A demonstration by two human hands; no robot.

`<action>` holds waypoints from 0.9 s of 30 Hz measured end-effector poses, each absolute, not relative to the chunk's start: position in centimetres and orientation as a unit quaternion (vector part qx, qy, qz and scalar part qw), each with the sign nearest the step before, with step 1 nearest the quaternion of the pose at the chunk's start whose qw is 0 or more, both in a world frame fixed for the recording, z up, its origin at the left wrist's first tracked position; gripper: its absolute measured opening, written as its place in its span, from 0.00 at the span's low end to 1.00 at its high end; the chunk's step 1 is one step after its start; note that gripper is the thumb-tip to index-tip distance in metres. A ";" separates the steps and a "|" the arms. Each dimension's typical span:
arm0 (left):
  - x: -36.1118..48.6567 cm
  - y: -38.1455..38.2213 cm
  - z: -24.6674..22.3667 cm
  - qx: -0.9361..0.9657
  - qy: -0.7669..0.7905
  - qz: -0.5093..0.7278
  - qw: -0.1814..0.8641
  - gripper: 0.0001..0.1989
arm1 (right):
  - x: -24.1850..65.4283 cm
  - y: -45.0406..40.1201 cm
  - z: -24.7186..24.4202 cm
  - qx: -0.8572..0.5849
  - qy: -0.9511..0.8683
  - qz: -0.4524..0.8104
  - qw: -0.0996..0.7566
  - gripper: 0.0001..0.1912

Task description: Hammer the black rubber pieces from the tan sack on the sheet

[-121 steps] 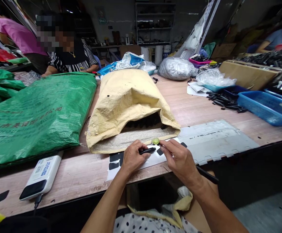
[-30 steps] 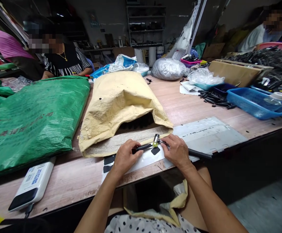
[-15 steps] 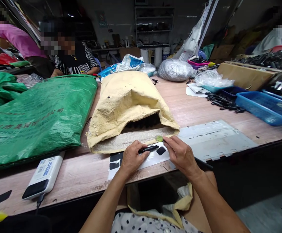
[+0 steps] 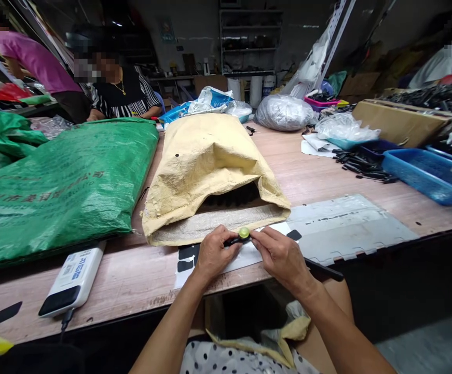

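Observation:
My left hand [image 4: 215, 252] is closed, thumb and fingers pinching a slim black plastic piece [image 4: 231, 241] just past the yellow sack's mouth. Against that piece rests a small round green disc [image 4: 244, 232], pinched at its right side by the fingertips of my right hand [image 4: 282, 254]. What the disc is, I cannot make out. Beneath both hands lies a white sheet [image 4: 245, 255] bearing black rounded patches [image 4: 186, 253]. A dark bar [image 4: 325, 269] juts out beside my right wrist at the table's edge.
An open yellow woven sack [image 4: 218, 150] lies ahead, dark inside. To the left are a green sack [image 4: 66, 182] and a white power bank [image 4: 73, 280] with a cable. Blue tray [image 4: 430, 174] and black parts [image 4: 366, 165] sit right. Two people work across the table.
My right hand has moved left and slightly down, bringing the green disc from beside the black piece onto it. My left hand has stayed nearly in place.

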State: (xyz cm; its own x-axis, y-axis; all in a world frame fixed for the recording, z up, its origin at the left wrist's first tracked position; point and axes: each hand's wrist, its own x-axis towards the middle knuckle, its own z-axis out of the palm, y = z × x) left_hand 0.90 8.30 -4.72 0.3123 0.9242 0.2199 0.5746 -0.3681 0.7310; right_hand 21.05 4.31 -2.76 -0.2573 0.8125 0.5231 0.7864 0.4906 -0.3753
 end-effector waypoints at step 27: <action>0.8 8.2 -4.0 0.742 0.503 0.326 0.301 0.10 | 26.0 8.1 -5.9 -0.634 -0.688 -0.029 0.352 0.10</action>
State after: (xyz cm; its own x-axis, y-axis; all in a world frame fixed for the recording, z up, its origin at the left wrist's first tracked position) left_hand 0.76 8.16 -3.96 0.2817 0.9422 0.1813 0.5498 -0.3133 0.7743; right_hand 25.99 8.10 -5.92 0.0509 0.8520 0.5211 0.8925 0.1954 -0.4065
